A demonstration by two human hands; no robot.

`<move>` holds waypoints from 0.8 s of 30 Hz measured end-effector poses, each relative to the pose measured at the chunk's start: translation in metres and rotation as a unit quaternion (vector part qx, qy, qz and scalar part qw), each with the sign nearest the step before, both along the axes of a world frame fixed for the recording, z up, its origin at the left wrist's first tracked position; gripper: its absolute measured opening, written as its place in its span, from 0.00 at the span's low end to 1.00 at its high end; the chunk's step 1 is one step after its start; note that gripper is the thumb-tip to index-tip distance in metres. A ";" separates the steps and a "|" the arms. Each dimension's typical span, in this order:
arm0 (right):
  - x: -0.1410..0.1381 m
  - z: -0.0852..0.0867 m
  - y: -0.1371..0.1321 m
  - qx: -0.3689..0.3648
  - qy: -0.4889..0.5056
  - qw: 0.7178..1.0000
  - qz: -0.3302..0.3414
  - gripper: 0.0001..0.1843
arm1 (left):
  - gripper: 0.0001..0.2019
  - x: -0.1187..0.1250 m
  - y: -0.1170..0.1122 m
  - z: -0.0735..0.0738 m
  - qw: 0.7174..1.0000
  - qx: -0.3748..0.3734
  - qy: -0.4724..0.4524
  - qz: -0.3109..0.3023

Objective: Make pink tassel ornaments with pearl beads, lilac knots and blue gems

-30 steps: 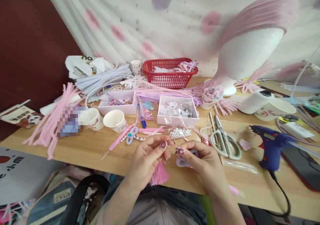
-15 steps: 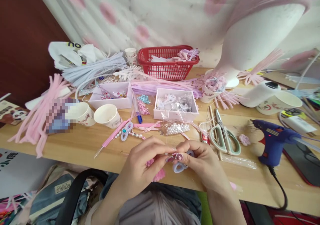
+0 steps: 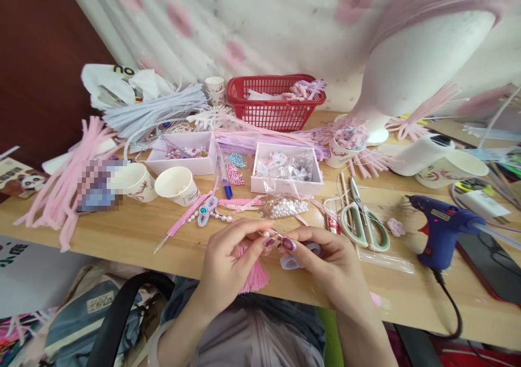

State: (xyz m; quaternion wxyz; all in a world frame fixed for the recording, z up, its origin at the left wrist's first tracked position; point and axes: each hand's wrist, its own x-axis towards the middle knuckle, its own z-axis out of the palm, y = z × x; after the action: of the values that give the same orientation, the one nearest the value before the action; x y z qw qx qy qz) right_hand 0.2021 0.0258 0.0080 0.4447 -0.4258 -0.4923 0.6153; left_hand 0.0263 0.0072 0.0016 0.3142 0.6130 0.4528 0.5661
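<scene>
My left hand point(image 3: 228, 261) is closed in a pinch at the table's front edge, and a pink tassel point(image 3: 253, 276) hangs below its fingers. My right hand point(image 3: 325, 266) is curled round a pale lilac looped ornament point(image 3: 293, 260). The fingertips of both hands meet over a thin strand with a small white bead point(image 3: 266, 234). A loose heap of white pearls point(image 3: 288, 208) lies just beyond my hands on the wooden table point(image 3: 134, 236).
Mint-handled scissors point(image 3: 364, 227) and a blue glue gun point(image 3: 443, 228) lie to the right. Two pink trays point(image 3: 285, 172), paper cups point(image 3: 176, 185), a red basket point(image 3: 274, 101), pink and lilac pipe cleaners point(image 3: 69, 188) and a white foam head point(image 3: 415, 68) stand behind.
Both hands stayed together at the front edge, fingers shifting slightly on the strand. The view tilted a little, so the table contents moved up and left in the picture.
</scene>
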 end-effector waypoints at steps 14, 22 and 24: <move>-0.006 0.013 -0.009 0.199 -0.147 0.969 0.000 0.07 | 0.11 -0.006 0.007 -0.003 0.984 -0.059 -0.161 -0.050; -0.006 0.012 -0.008 0.176 -0.144 0.974 0.017 0.08 | 0.03 -0.002 0.007 -0.002 0.983 -0.044 -0.172 -0.036; -0.006 0.011 -0.008 0.171 -0.143 0.975 0.017 0.08 | 0.03 -0.003 0.007 -0.003 0.986 -0.038 -0.161 -0.035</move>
State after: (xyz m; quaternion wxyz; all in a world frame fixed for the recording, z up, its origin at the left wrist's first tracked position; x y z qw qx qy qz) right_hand 0.1964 0.0176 0.0195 0.4254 -0.4184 -0.6561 0.4620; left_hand 0.0234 0.0144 -0.0015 0.4262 0.5168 0.3956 0.6283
